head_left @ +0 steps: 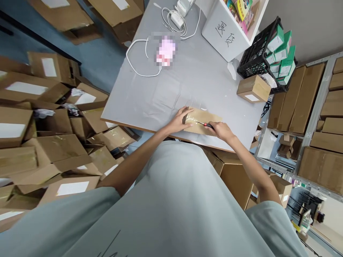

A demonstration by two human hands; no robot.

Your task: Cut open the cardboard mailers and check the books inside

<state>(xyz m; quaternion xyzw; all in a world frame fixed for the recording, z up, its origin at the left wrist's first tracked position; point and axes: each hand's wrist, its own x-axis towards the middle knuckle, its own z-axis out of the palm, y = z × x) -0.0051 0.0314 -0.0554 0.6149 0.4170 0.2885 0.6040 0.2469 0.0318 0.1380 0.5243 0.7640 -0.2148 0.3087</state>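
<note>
A flat taped cardboard box [206, 117] lies at the near edge of the grey table [150, 96]. My left hand [179, 121] curls over the box's left end and grips it. My right hand [221, 130] is closed on a red-handled cutter [205, 124] whose thin blade points left along the box's top, over the tape.
A small cardboard box [253, 88] sits at the table's right edge beside a black crate [257, 53] of green-and-white cartons. A white bin [223, 34] and white charger cables [171, 21] lie farther back. Piles of cardboard boxes [40, 135] cover the floor left; shelves of boxes [316, 117] stand right.
</note>
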